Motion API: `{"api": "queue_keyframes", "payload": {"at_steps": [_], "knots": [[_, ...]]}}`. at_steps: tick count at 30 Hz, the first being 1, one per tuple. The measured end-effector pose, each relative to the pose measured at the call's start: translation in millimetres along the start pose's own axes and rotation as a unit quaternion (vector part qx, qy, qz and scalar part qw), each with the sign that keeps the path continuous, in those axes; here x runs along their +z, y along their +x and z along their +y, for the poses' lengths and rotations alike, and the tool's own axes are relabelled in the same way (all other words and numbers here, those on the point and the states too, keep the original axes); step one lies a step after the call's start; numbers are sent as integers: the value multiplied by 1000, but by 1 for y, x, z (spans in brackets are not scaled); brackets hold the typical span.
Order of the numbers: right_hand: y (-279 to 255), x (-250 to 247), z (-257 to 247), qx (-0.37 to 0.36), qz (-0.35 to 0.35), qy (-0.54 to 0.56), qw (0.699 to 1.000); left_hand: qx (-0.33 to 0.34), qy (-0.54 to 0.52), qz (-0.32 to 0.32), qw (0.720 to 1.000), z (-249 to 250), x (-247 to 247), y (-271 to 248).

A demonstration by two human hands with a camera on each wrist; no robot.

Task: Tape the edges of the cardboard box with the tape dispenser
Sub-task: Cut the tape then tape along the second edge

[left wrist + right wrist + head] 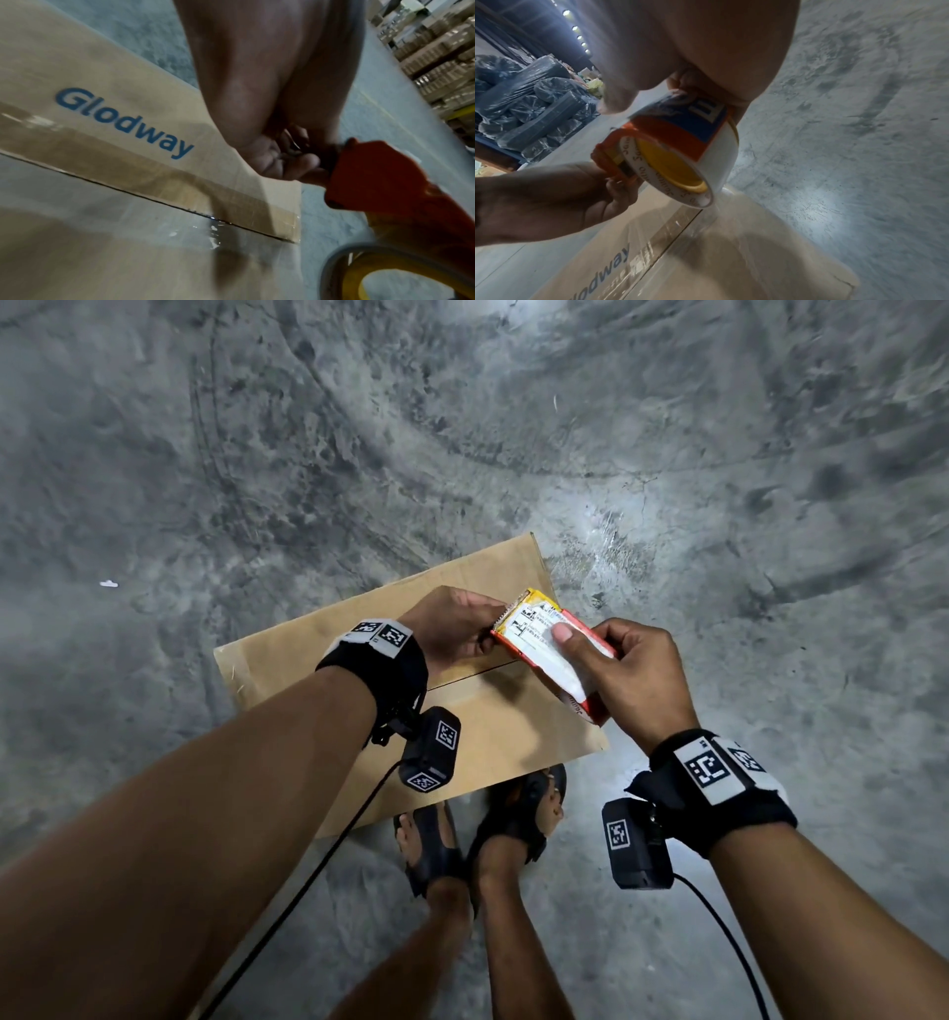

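While both hands' grip clamps the tape dispenser point(552, 654), the cardboard box point(318, 654) lies just below.

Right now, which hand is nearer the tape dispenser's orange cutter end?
Left. The left hand pinches the tape dispenser at that end; the right hand holds the roll's opposite side.

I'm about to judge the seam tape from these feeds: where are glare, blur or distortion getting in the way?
Head view: wide-angle bending, a bright patch on the floor. Left wrist view: soft focus, glare spots on the cardboard box seam. Right wrist view: right hand overexposed, tape dispenser fairly sharp.
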State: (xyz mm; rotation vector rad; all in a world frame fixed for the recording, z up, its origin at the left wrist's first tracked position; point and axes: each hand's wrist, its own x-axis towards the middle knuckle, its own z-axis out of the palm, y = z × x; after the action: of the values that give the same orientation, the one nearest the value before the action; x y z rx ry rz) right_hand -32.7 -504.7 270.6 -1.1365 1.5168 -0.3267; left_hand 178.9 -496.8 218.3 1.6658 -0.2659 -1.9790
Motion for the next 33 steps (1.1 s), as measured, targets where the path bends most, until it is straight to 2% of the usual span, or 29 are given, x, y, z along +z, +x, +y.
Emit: {"api": "queue_keyframes", "payload": {"at_steps": [5, 11, 16, 21, 25, 33], "knots": [[3, 5, 2, 6, 36, 9, 999, 51, 90, 50, 993, 16, 7, 22], [13, 9, 8, 13, 72, 22, 997, 100, 178, 3, 979, 45, -6, 49], [-7, 1, 44, 34, 84, 18, 996, 148, 226, 51, 961, 88, -46, 78], [-4, 10, 62, 36, 118, -22, 992, 175, 293, 45, 939, 86, -26, 100], [2, 15, 63, 32, 130, -42, 990, 172, 285, 73, 940, 80, -26, 111], [10, 19, 59, 39, 126, -48, 990, 161, 304, 90, 935, 78, -30, 123]]}}
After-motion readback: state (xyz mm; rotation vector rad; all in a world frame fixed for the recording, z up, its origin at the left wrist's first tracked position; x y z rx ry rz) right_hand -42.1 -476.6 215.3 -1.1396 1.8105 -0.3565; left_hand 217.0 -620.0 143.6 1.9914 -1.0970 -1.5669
